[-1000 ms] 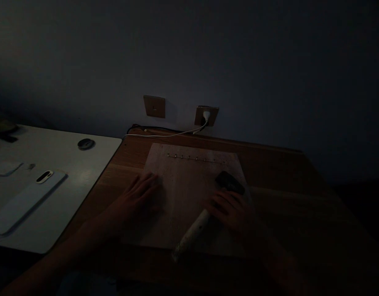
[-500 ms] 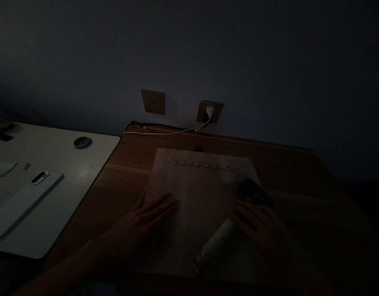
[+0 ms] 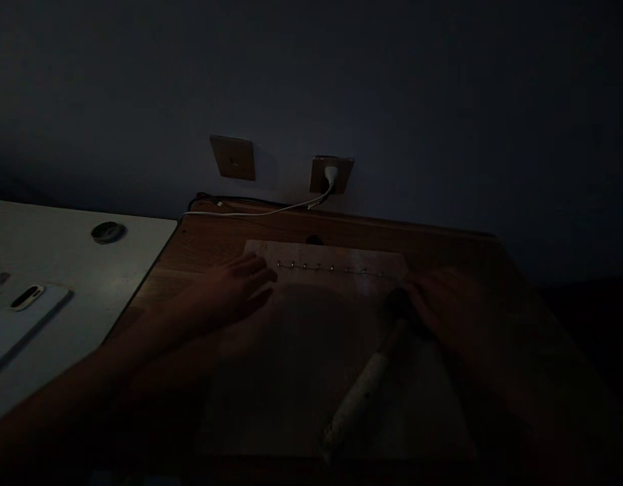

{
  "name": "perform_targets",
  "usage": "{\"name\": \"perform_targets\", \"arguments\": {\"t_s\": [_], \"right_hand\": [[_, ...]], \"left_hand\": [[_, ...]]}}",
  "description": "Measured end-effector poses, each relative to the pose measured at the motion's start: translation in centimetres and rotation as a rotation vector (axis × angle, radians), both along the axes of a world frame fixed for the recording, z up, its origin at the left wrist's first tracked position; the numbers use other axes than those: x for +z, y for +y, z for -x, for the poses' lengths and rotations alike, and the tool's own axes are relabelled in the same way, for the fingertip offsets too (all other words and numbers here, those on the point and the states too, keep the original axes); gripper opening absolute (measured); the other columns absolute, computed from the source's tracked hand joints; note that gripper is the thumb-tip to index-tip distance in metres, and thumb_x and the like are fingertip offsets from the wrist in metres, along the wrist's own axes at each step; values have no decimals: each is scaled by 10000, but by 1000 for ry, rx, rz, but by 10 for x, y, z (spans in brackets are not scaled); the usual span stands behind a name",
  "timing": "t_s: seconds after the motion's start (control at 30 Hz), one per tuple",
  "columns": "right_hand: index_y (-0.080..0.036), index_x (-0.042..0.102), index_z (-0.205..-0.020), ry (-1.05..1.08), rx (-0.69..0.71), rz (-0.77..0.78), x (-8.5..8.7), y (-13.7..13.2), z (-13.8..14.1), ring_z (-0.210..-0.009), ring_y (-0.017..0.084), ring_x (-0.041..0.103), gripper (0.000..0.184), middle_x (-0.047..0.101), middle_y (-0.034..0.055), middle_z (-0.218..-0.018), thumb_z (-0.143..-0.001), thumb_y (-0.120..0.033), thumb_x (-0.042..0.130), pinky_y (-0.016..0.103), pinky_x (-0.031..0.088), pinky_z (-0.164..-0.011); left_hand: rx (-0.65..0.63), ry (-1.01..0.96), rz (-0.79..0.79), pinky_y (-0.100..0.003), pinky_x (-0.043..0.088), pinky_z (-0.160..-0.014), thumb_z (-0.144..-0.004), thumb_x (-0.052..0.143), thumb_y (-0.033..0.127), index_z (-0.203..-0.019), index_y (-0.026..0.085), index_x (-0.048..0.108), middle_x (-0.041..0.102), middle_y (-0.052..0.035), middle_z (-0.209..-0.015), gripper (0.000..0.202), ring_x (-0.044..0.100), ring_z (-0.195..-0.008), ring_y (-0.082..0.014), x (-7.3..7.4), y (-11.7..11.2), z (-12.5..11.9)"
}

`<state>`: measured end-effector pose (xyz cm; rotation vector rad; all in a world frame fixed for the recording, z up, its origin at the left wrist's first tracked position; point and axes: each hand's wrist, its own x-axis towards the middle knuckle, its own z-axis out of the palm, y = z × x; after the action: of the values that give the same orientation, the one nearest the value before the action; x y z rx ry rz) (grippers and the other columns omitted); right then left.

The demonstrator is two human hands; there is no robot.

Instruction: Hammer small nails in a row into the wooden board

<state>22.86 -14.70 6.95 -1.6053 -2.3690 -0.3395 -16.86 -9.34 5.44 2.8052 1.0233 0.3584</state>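
Note:
A pale flat wooden board (image 3: 301, 351) lies on the table, with a row of several small nails (image 3: 318, 266) standing along its far edge. My left hand (image 3: 240, 287) is over the board's far left corner, close to the left end of the row, its fingers loosely stretched and holding nothing that I can see. At the far right edge of the board is my right hand (image 3: 443, 300), dim and a little blurred, fingers extended. Beside and partly behind it rests a hammer (image 3: 356, 398), its dark head away from me and its pale wrapped handle slanting towards the near edge.
To the left stands a white table (image 3: 139, 270) bearing a phone (image 3: 28, 310) and a small round dish-like object (image 3: 107, 232). A white cable (image 3: 250, 214) runs along the wooden table's back to a plug in a wall socket (image 3: 336, 174). The room is very dark.
Both hands have moved away from me along the board, towards its far corners. My right hand has left the hammer's neck, and the hammer stays lying there. The view has shifted slightly right.

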Motion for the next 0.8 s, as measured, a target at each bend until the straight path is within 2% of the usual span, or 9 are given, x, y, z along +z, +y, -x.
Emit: {"name": "perform_targets", "arguments": {"t_s": [0.1,0.13,0.23,0.33,0.5,0.67,0.8], "right_hand": [[-183,753,-931,-112,-120,181,10,46,10,-896,301,724,283,776,147,-950,-1019,-226,488,425,546,-812],[-198,753,-925,-98,-140,231,12,58,15,-909,294,731,263,782,134,-969,-1007,-221,504,409,545,-803],[-211,745,-1058,-34,-116,304,14,79,26,-979,279,740,249,787,118,-1063,-988,-186,508,378,538,-800],[-215,722,-1161,12,-80,390,8,84,22,-902,262,748,265,793,100,-1013,-964,-189,546,357,539,-743],[-214,690,-1205,183,1,507,1,85,-9,-846,253,766,301,803,84,-966,-913,-251,631,352,578,-722],[-215,656,-1229,269,23,503,-1,83,-27,-819,267,776,331,797,76,-929,-905,-266,619,380,602,-701],[-250,661,-1197,264,-28,502,-5,76,-30,-793,262,774,291,800,58,-911,-908,-243,628,359,589,-665]], "left_hand": [[-15,116,58,-332,547,-843,-931,696,217,-1177,210,705,698,-77,-1169,246,689,-1000,-226,34,38,-23],[-17,133,70,-335,538,-871,-909,723,217,-1185,217,703,691,-73,-1206,277,686,-1040,-231,43,47,-31],[39,151,76,-359,509,-943,-859,755,193,-1144,208,710,671,-76,-1262,289,667,-1132,-257,55,62,-49],[87,201,118,-367,500,-941,-813,779,171,-1080,184,712,656,-87,-1266,275,654,-1151,-273,50,66,-53],[134,224,208,-325,503,-891,-791,790,144,-1026,170,706,660,-83,-1223,251,661,-1113,-248,40,68,-45],[160,283,205,-326,504,-850,-810,763,120,-1020,174,713,684,-86,-1188,222,685,-1038,-241,39,67,-43],[139,255,235,-320,503,-844,-829,738,110,-988,183,726,698,-76,-1110,176,692,-998,-230,32,70,-41]]}}
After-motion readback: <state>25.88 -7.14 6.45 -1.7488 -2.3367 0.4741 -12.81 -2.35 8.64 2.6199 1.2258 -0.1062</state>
